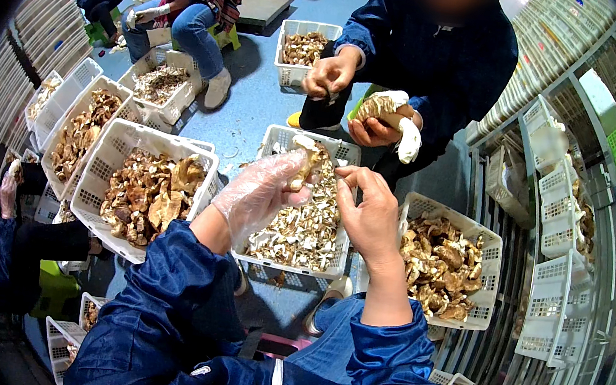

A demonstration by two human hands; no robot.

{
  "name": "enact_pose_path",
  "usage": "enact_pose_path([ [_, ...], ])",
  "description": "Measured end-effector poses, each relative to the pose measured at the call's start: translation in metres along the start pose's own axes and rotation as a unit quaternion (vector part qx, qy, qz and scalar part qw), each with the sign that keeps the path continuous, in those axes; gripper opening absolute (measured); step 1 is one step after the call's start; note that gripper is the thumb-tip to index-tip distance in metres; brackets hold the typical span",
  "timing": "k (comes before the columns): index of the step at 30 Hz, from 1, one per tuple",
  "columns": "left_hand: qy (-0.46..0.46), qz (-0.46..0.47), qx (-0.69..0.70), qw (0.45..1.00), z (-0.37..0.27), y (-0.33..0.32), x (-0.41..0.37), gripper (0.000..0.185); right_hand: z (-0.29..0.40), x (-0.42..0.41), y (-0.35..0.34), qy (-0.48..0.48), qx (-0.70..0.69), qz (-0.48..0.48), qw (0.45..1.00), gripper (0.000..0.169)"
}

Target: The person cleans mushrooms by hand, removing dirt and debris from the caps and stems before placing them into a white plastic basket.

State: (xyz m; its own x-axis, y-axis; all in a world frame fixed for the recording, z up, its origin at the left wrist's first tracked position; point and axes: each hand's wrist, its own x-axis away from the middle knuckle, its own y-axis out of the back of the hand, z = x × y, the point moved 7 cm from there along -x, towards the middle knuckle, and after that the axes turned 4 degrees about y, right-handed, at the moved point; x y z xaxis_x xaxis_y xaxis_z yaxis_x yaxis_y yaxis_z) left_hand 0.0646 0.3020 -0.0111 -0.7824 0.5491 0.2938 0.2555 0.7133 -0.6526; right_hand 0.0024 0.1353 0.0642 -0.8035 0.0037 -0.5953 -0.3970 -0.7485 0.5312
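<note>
My left hand [259,192], in a clear plastic glove, holds a brown and cream mushroom [309,161] between thumb and fingers. My bare right hand [372,212] is just right of it, thumb and forefinger close together. A small dark thing seems to show at those fingertips, too small to make out. Both hands are over a white perforated plastic crate [277,139] holding many small pale mushroom trimmings [296,240]. Brown mushrooms [152,196] lie in the crate [91,183] by my left arm. More brown mushrooms [441,261] fill part of the crate [489,272] on my right.
Opposite me a seated person [446,53] holds a large pale mushroom [382,106]. Other people sit along the left, among more crates [165,111]. A crate of mushrooms [304,79] stands on the blue floor [254,90] behind. Metal racks with crates [544,314] line the right side.
</note>
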Motion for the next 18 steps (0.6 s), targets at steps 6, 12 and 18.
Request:
enact_pose_path([
  [6, 0.005, 0.024, 0.012, 1.000, -0.002, 0.004, 0.003, 0.036, 0.010, -0.001, -0.005, 0.005, -0.037, -0.012, 0.999, 0.011],
  [12, 0.036, 0.068, 0.014, 0.997, 0.004, -0.002, 0.004, 0.029, 0.014, 0.001, -0.009, 0.018, -0.047, -0.008, 0.999, 0.010],
  [18, 0.028, 0.036, -0.020, 0.999, 0.006, 0.000, 0.003, 0.033, 0.014, 0.002, -0.008, -0.004, -0.049, 0.008, 0.999, 0.008],
])
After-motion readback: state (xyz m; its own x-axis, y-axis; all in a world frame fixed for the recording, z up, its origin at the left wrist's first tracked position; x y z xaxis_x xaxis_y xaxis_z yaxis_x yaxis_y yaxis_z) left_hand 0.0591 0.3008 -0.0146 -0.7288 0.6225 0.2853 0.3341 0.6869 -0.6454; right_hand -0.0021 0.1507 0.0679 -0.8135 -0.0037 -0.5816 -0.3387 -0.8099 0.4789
